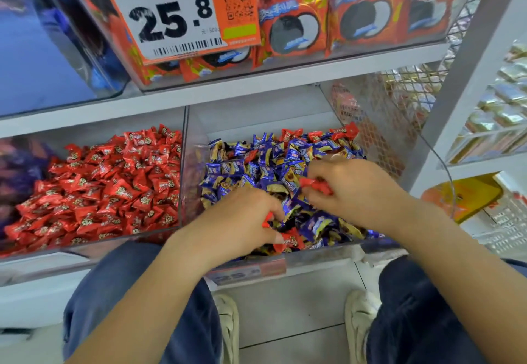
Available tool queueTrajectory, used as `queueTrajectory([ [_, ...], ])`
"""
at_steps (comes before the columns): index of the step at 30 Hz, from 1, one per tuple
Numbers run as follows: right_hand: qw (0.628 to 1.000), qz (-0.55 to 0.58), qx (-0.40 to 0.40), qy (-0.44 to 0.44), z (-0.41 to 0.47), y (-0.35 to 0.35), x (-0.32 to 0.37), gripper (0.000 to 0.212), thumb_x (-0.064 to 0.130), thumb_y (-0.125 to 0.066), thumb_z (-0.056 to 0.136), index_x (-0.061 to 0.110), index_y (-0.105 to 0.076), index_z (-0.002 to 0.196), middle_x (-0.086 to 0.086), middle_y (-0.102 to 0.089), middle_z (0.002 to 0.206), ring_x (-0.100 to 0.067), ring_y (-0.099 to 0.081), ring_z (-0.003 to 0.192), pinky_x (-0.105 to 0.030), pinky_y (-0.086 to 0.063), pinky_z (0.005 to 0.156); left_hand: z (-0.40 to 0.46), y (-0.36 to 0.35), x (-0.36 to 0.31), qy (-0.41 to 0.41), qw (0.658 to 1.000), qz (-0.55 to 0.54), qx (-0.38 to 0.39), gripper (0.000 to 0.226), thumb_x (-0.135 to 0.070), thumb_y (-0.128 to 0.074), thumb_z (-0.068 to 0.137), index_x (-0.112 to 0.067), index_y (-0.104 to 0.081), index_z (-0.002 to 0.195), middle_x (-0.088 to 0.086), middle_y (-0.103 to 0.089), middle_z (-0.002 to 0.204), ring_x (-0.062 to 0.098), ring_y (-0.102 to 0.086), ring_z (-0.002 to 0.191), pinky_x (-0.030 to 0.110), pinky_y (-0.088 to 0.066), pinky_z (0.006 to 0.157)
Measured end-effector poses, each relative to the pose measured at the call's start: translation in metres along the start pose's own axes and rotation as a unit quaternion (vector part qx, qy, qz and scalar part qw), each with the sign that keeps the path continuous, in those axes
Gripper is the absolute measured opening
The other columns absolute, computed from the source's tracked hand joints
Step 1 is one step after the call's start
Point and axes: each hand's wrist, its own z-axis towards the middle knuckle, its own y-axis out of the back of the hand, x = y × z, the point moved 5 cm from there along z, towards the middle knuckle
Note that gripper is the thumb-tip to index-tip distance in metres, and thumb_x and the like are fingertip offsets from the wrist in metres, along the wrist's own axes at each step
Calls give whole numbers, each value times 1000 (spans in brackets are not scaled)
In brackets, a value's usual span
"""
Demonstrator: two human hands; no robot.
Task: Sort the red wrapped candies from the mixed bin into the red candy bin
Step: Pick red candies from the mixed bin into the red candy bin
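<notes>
Both hands (pixel 245 215) (pixel 346 189) clutch red candies (pixel 316 185); mixed bin (pixel 328 252)

This is a shop, at a self-serve sweets aisle. Above the left hand (pixel 242 221) hangs an orange-and-white price tag (pixel 174 12) printed with 25.8, a barcode and a QR code, fixed to a clear bin of packaged biscuits (pixel 342 18). Both hands reach into a clear bin of loose wrapped candies (pixel 271 161); beside the left hand sits another, full of red candies (pixel 108 186). White metal shelving (pixel 470 58) rises past the right hand (pixel 350 183).
</notes>
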Motion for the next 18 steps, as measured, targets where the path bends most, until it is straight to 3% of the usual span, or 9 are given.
queueTrajectory([
  [4, 992, 45, -76, -90, -4, 23, -31, 30, 37, -52, 91, 12, -52, 74, -5, -54, 61, -26, -50, 60, -36, -42, 58, 4, -16, -13, -27, 999, 11, 21, 44, -38, -65, 87, -26, -57, 128, -4, -60, 126, 17, -52, 118, 34, -44, 97],
  [9, 984, 41, -81, -153, -7, 29, -59, 16, 25, -56, 90, 17, -65, 101, 0, -56, 65, -21, -50, 64, -29, -34, 61, 7, -15, -17, -31, 999, 22, 33, 35, -26, -64, 88, -31, -59, 123, -9, -64, 118, 11, -58, 107, 34, -48, 90],
  [11, 980, 70, -91, -164, -5, 30, -65, 17, 21, -57, 88, 19, -67, 101, 0, -61, 69, -21, -54, 63, -29, -38, 61, 6, -9, -16, -33, 999, -2, 29, 36, -26, -59, 90, -37, -56, 125, -11, -63, 119, -9, -58, 84, 23, -47, 81],
  [13, 970, 127, -116, -171, -2, 32, -68, 13, 17, -58, 87, 22, -67, 95, -1, -67, 76, -19, -58, 64, -29, -42, 63, 6, 1, -14, -30, 998, -53, 17, 36, -27, -57, 92, -41, -55, 125, -14, -60, 117, -21, -51, 62, 7, -38, 62],
  [16, 961, 169, -130, -176, 7, 31, -73, 9, 18, -62, 87, 18, -65, 96, -1, -67, 84, -17, -61, 75, -29, -46, 65, 4, 21, -11, -33, 989, -142, -40, 33, -20, -59, 91, -37, -59, 120, -21, -57, 93, -19, -53, 63, 2, -34, 54],
  [18, 958, 174, -125, -192, 14, 28, -78, 15, 23, -70, 82, 16, -61, 92, 4, -61, 76, -11, -54, 68, -23, -39, 55, 4, 33, -6, -30, 977, -196, -76, 24, -14, -61, 90, -29, -63, 109, -17, -57, 85, -16, -50, 52, 4, -34, 46],
])
